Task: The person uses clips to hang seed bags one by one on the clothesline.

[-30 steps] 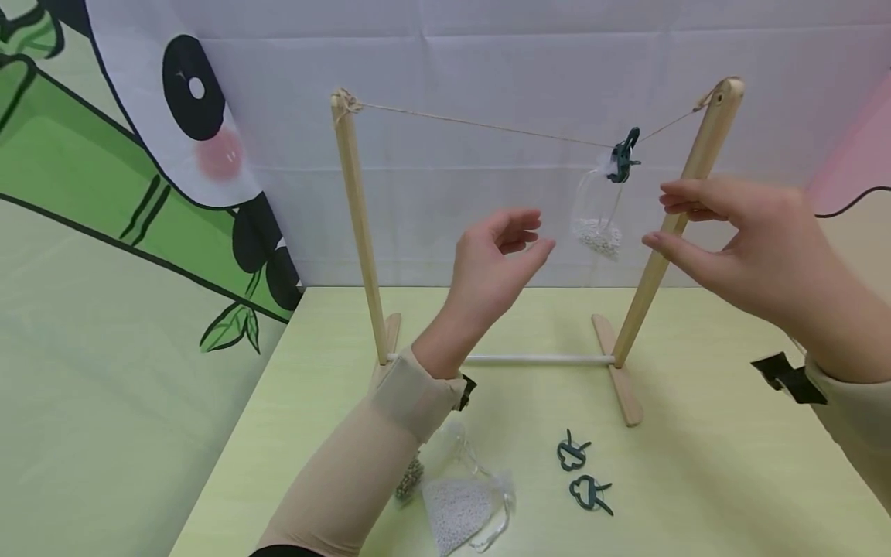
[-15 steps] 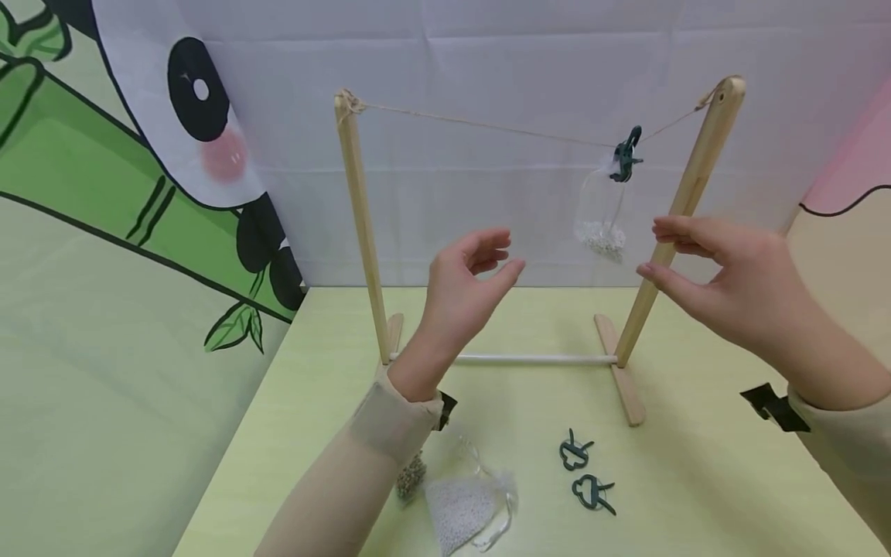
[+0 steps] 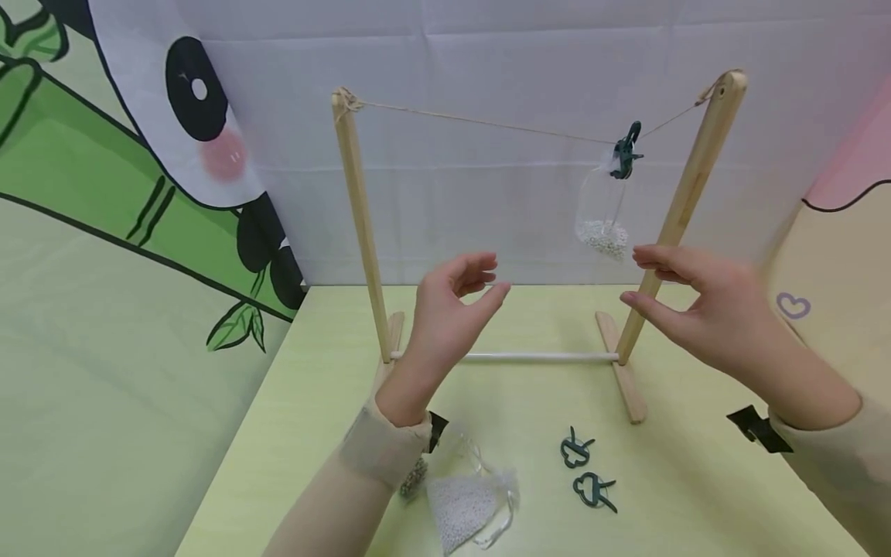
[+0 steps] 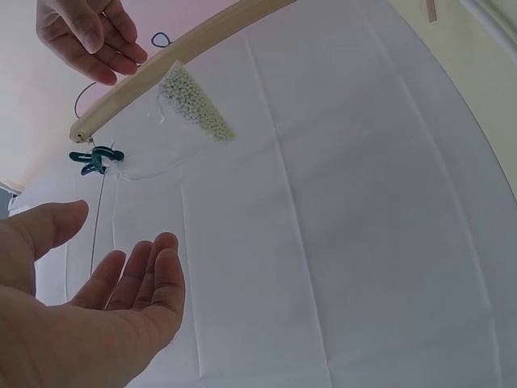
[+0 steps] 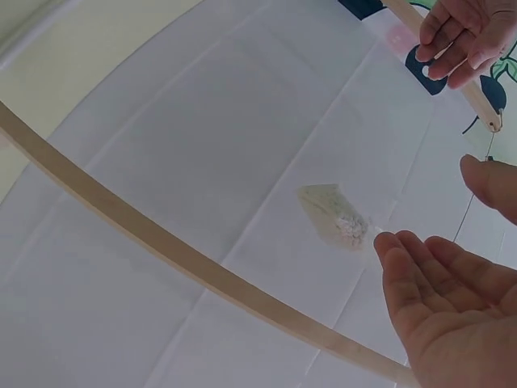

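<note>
Both hands are in the air in front of a wooden stand, holding nothing. My left hand [image 3: 448,317] is left of the middle, fingers loosely bent and thumb apart. On the right, my right hand [image 3: 710,309] overlaps the right post [image 3: 685,201] in the head view, thumb and fingers spread apart. A dark green clip [image 3: 626,152] on the string [image 3: 480,121] holds a clear pouch of small white beads [image 3: 602,236]. The left wrist view shows the same clip [image 4: 97,159] and pouch [image 4: 194,105] beyond the left hand [image 4: 105,299].
Two more green clips [image 3: 575,451] lie on the table [image 3: 696,480]. A white bead-filled drawstring pouch [image 3: 462,507] lies near the front, beside a darker-filled pouch [image 3: 413,480] partly behind the left sleeve. A white rod [image 3: 539,357] joins the stand's feet.
Both hands have moved down, away from the string; the left has also gone left. The pouch hangs on the string under its clip, swaying slightly.
</note>
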`<control>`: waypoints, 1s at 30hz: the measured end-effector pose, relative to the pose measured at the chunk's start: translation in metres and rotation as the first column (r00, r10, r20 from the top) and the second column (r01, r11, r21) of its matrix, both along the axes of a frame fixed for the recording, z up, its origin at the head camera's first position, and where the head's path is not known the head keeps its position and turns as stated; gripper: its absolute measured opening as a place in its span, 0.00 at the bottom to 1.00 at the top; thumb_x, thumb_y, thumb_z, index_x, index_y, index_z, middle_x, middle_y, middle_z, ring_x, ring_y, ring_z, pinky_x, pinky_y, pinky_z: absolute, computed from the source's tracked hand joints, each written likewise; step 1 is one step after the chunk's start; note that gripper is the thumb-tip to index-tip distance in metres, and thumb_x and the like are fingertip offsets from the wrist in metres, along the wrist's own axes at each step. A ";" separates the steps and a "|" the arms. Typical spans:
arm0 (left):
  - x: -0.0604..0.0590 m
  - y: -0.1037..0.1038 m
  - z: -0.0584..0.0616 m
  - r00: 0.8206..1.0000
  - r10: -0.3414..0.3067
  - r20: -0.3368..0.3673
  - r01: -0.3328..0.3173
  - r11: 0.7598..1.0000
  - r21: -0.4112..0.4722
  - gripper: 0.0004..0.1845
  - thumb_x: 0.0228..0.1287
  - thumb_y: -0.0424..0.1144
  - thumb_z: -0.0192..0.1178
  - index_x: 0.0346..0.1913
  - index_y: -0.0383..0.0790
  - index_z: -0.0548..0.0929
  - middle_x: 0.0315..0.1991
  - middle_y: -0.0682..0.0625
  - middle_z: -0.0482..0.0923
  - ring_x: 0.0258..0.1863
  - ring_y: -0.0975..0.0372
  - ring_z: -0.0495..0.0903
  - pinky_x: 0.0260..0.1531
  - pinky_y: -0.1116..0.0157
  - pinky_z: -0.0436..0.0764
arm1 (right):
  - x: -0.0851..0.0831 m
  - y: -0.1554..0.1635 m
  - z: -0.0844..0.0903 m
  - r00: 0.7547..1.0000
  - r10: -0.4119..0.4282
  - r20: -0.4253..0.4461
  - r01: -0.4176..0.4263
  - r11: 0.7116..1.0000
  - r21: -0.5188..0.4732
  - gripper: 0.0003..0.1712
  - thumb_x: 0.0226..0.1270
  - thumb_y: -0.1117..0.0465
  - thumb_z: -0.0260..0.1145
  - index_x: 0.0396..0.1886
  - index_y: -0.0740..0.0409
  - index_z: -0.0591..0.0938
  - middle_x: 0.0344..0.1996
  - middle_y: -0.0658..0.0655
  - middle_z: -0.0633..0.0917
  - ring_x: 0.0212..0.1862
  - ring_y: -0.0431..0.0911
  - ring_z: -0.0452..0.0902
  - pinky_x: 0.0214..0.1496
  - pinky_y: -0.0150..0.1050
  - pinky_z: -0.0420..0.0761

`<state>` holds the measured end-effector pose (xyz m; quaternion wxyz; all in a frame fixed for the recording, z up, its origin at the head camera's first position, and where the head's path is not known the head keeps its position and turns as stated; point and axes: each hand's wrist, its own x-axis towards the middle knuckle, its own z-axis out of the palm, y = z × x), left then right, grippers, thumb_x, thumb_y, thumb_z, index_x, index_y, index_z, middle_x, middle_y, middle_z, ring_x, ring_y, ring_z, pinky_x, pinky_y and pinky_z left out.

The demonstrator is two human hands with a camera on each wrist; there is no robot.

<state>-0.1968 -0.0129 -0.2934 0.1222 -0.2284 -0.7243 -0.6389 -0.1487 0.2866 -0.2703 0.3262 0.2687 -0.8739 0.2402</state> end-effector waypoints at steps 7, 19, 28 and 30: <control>0.006 -0.007 -0.010 0.999 0.018 0.031 -0.018 1.000 0.002 0.16 0.63 0.28 0.70 0.54 0.33 0.85 0.48 0.49 0.84 0.46 0.60 0.83 0.53 0.64 0.80 | 0.003 -0.003 -0.010 0.999 0.025 0.029 -0.025 1.000 -0.017 0.34 0.44 0.71 0.83 0.57 0.62 0.85 0.46 0.57 0.88 0.43 0.49 0.85 0.53 0.19 0.72; 0.019 -0.021 -0.038 0.993 0.039 0.109 -0.041 0.999 0.010 0.17 0.63 0.28 0.70 0.55 0.33 0.84 0.50 0.48 0.84 0.49 0.58 0.82 0.56 0.58 0.79 | 0.011 -0.006 -0.035 0.997 0.021 0.081 -0.011 0.993 -0.119 0.33 0.45 0.73 0.82 0.55 0.60 0.86 0.45 0.56 0.89 0.46 0.28 0.79 0.53 0.21 0.74; 0.025 -0.026 -0.053 0.991 0.047 0.124 -0.046 0.999 -0.010 0.18 0.62 0.29 0.71 0.55 0.32 0.84 0.50 0.46 0.84 0.50 0.55 0.82 0.57 0.55 0.78 | 0.017 -0.007 -0.053 0.987 -0.007 0.163 0.031 0.989 -0.146 0.31 0.49 0.71 0.83 0.57 0.57 0.86 0.47 0.53 0.89 0.47 0.29 0.80 0.53 0.19 0.72; 0.027 -0.027 -0.055 0.990 0.053 0.132 -0.052 0.999 -0.013 0.18 0.62 0.28 0.71 0.55 0.32 0.84 0.50 0.45 0.84 0.51 0.55 0.82 0.57 0.56 0.78 | 0.019 -0.008 -0.057 0.984 -0.005 0.176 0.032 0.988 -0.149 0.32 0.49 0.71 0.82 0.57 0.57 0.86 0.47 0.53 0.88 0.47 0.30 0.80 0.53 0.20 0.73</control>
